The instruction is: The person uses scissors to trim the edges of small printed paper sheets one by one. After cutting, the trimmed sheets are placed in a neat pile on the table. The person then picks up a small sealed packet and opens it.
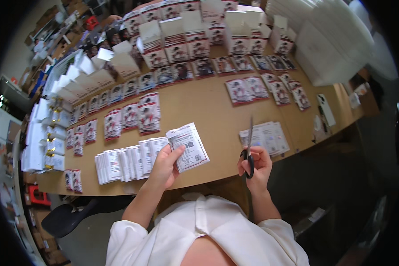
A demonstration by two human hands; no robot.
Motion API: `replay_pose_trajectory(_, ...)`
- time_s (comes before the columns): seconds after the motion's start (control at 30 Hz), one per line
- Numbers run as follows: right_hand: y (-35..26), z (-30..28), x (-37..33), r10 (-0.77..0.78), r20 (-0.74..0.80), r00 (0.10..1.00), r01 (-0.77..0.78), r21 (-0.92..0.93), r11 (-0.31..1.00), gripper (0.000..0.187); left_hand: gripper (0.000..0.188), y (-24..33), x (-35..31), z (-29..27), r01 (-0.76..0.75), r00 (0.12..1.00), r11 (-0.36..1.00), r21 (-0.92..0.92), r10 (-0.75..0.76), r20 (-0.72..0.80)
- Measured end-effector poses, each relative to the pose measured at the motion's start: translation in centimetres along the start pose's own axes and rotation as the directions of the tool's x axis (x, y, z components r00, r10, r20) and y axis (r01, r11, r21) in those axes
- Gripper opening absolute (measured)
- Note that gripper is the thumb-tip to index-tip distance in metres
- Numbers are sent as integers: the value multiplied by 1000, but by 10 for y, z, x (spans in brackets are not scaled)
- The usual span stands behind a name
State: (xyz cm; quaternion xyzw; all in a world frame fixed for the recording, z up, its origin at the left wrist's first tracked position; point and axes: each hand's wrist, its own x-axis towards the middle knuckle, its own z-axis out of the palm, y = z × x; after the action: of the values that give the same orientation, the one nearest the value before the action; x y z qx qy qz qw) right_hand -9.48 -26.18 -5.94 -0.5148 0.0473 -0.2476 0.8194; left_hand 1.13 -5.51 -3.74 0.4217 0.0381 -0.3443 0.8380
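The brown table (pixel 199 99) has bare room at its middle, between far rows of packets (pixel 165 76) and its near edge. Near that edge, the left hand (pixel 166 165) grasps a white packet stack (pixel 191 150); the right hand (pixel 261 166) clasps black-handled scissors (pixel 251 165), blades pointing away.

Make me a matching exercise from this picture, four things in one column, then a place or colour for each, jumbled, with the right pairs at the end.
Things:
1. Scissors
2. Table
3. Lifted packets
4. Chair

Places and colours:
A. In the left hand
B. Black, at the lower left of the picture
C. In the right hand
D. Light brown

Pairs: 1-C, 2-D, 3-A, 4-B
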Motion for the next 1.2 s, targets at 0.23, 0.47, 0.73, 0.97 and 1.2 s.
replay_pose_trajectory(0.23,-26,-49,-3,-176,-307,935,137,-145,980,27,43,-72,49,57,-159,980,860,484,80,180)
replay_pose_trajectory(0.47,-23,-59,-12,-157,-355,922,107,-158,982,28,57,-79,62,84,-314,943,431,846,246,225)
replay_pose_trajectory(0.73,-14,-55,-6,-175,-317,932,123,-178,976,30,66,-31,31,62,-170,873,-462,871,338,350)
replay_pose_trajectory(0.97,-1,-39,-1,-78,-244,967,37,-168,985,30,85,48,-14,-30,95,926,-527,845,358,119)
replay_pose_trajectory(1.2,3,-4,4,-92,-136,986,61,-219,974,31,65,59,-7,-38,-70,928,-378,923,315,199)
